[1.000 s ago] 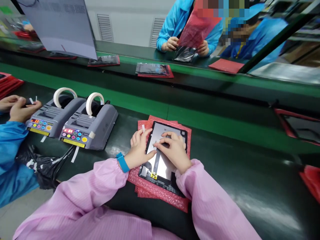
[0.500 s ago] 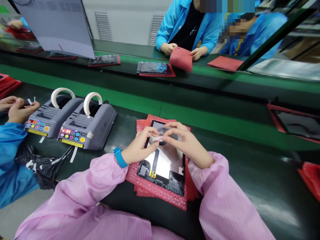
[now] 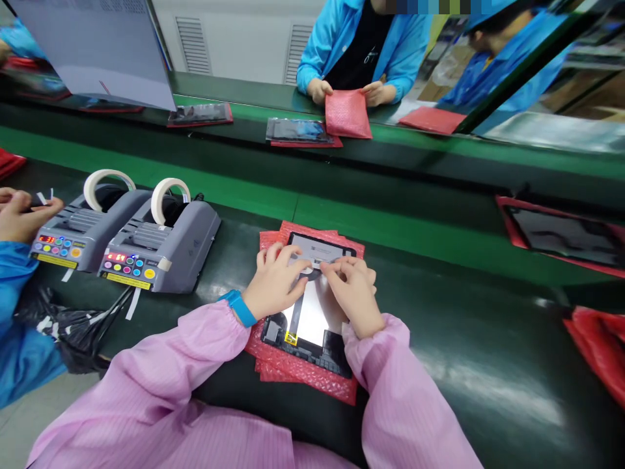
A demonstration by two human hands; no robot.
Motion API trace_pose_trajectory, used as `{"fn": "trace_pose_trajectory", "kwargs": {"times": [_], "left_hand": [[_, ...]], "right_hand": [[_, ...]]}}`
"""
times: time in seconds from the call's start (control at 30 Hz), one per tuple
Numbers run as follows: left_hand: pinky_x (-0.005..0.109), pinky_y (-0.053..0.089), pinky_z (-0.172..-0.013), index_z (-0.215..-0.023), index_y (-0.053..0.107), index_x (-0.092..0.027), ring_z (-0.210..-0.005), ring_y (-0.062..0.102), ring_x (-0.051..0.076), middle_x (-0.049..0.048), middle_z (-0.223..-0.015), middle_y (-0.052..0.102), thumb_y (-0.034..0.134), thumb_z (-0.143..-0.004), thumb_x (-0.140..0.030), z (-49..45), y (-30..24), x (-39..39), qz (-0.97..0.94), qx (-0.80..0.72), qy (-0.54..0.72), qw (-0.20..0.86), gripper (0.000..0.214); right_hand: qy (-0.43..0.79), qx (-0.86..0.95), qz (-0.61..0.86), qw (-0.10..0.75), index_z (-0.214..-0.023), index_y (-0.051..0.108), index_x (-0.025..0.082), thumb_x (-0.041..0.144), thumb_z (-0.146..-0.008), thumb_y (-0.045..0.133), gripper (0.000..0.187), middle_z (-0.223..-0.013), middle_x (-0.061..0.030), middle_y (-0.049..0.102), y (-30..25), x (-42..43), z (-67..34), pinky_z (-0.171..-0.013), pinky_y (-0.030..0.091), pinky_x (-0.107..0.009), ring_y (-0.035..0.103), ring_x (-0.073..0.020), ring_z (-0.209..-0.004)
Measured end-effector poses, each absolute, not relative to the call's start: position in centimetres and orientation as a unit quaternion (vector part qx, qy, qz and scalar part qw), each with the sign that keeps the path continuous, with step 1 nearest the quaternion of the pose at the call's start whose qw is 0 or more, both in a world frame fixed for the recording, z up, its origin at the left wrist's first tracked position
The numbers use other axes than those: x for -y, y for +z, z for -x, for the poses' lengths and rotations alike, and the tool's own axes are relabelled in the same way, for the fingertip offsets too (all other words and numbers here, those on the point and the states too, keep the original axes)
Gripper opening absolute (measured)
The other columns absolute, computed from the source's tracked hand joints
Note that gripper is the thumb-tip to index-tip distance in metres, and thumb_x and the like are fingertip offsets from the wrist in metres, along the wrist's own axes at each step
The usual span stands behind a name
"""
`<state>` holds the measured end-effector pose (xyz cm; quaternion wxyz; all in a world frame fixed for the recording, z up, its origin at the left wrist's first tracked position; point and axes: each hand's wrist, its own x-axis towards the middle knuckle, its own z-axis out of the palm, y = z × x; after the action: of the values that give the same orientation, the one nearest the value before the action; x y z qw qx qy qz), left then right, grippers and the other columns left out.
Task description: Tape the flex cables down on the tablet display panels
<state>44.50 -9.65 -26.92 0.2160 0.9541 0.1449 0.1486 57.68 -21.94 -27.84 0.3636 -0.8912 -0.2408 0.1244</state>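
Note:
A tablet screen (image 3: 312, 316), its silvery back facing up and a flat cable with a yellow end on it, lies on red bubble-wrap bags (image 3: 312, 380). Over its upper part, a short strip of white tape (image 3: 316, 264) stretches between my two hands. My left hand (image 3: 276, 280), with a blue band at the wrist, has the tape's left end at its curved forefinger and thumb, other fingers spread. My right hand (image 3: 355, 293) pinches the right end, its fingers curled low over the screen. Whether the tape touches the screen is hard to tell.
Two grey tape dispensers (image 3: 161, 251) (image 3: 92, 228) stand at left, tape tongues hanging out. Beside them is a co-worker's hand (image 3: 24, 215) with tape bits, above a black bag (image 3: 58, 326). Across the green-edged bench, another person holds a red bubble bag (image 3: 347, 114). A screen (image 3: 566, 234) lies at right.
Both my hands have come down closer to the screen with the tape strip. My right hand has turned and its fingers have curled in. The person opposite has brought the red bag upright.

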Motion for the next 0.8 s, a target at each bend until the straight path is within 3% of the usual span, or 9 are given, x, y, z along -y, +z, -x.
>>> {"fn": "trace_pose_trajectory", "kwargs": {"times": [0.2,0.37,0.5,0.57,0.63,0.7,0.8], "left_hand": [[0.061,0.027,-0.103,-0.131,0.058,-0.037,-0.128,0.033,0.037,0.0061,-0.140,0.048,0.047,-0.095,-0.047,-44.6,-27.9,9.7,-0.968,-0.123,0.112,0.189,0.039],[0.064,0.025,-0.104,-0.132,0.057,-0.036,-0.132,0.032,0.039,0.0063,-0.140,0.050,0.050,-0.096,-0.041,-44.6,-28.3,10.1,-0.973,-0.120,0.112,0.165,0.037],[0.060,0.024,-0.112,-0.130,0.057,-0.033,-0.138,0.030,0.036,0.0079,-0.145,0.042,0.051,-0.095,-0.038,-43.8,-28.9,9.4,-0.952,-0.138,0.146,0.231,0.036],[0.055,0.023,-0.117,-0.138,0.050,-0.028,-0.143,0.025,0.033,0.0110,-0.151,0.031,0.047,-0.097,-0.037,-42.9,-29.6,8.9,-0.912,-0.191,0.191,0.308,0.042],[0.052,0.020,-0.120,-0.147,0.034,-0.025,-0.148,0.018,0.029,0.0131,-0.156,0.020,0.042,-0.099,-0.036,-41.9,-30.5,8.9,-0.856,-0.250,0.222,0.395,0.050],[0.051,0.016,-0.122,-0.152,0.021,-0.026,-0.151,0.012,0.027,0.0123,-0.160,0.015,0.041,-0.099,-0.034,-40.9,-31.4,9.9,-0.810,-0.276,0.216,0.471,0.058],[0.052,0.012,-0.123,-0.154,0.013,-0.030,-0.153,0.005,0.027,0.0086,-0.163,0.011,0.047,-0.096,-0.031,-40.0,-31.8,12.7,-0.768,-0.272,0.192,0.547,0.067]], "right_hand": [[0.098,0.263,0.908,0.313,-0.071,0.065,0.025,0.053,-0.082,0.053,0.033,-0.108,-0.0109,0.056,-28.0,21.7,-57.2,-0.091,0.037,-0.053,0.042,-0.0335,-0.106],[0.067,0.244,0.936,0.243,-0.085,0.059,0.023,0.060,-0.081,0.053,0.038,-0.118,-0.0175,0.048,-28.6,21.6,-57.7,-0.090,0.039,-0.057,0.041,-0.0388,-0.112],[0.037,0.199,0.934,0.296,-0.104,0.055,0.019,0.062,-0.077,0.054,0.051,-0.119,-0.0213,0.051,-29.4,24.7,-59.5,-0.093,0.040,-0.060,0.044,-0.0408,-0.117],[0.096,0.162,0.909,0.371,-0.107,0.054,0.019,0.065,-0.077,0.054,0.055,-0.111,-0.0187,0.058,-29.5,27.5,-60.1,-0.090,0.047,-0.056,0.053,-0.0367,-0.111],[0.230,0.119,0.862,0.435,-0.104,0.056,0.021,0.068,-0.077,0.055,0.054,-0.103,-0.0152,0.065,-29.3,29.9,-60.1,-0.081,0.055,-0.049,0.064,-0.0312,-0.098],[0.353,0.110,0.817,0.443,-0.098,0.061,0.022,0.068,-0.077,0.058,0.051,-0.100,-0.0129,0.071,-28.7,31.4,-59.5,-0.076,0.059,-0.043,0.069,-0.0281,-0.091],[0.405,0.142,0.800,0.420,-0.090,0.067,0.020,0.063,-0.075,0.066,0.046,-0.096,-0.0111,0.074,-27.5,31.2,-58.3,-0.080,0.059,-0.041,0.071,-0.0279,-0.090]]}}
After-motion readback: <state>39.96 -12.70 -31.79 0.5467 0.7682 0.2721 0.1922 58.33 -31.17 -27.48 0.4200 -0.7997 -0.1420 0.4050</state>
